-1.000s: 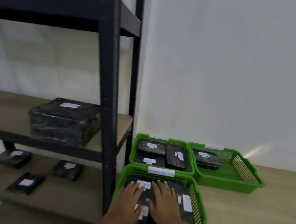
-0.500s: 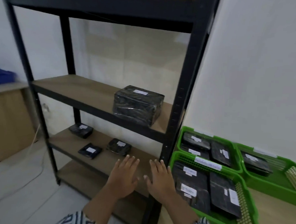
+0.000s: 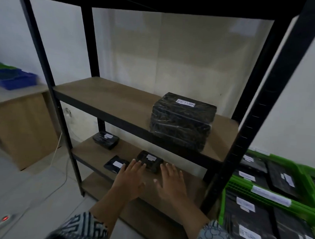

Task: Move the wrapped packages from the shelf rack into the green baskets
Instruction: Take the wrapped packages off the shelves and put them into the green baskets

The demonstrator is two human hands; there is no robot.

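Lying on the lower shelf (image 3: 192,177) of the black shelf rack (image 3: 259,113), a small wrapped package (image 3: 150,160) with a white label sits right at the fingertips of both hands. The left hand (image 3: 129,180) has its fingers (image 3: 138,165) spread and straight, reaching the package's near left edge. The right hand (image 3: 171,184) has its fingers (image 3: 166,168) spread too, ending just beside the right corner. Neither grips it; whether they touch it cannot be told. A flat package (image 3: 116,165) lies just to the left, and another package (image 3: 106,140) farther back. A large package (image 3: 182,120) stands on the shelf above. Green baskets (image 3: 240,189) holding packages sit right of the rack.
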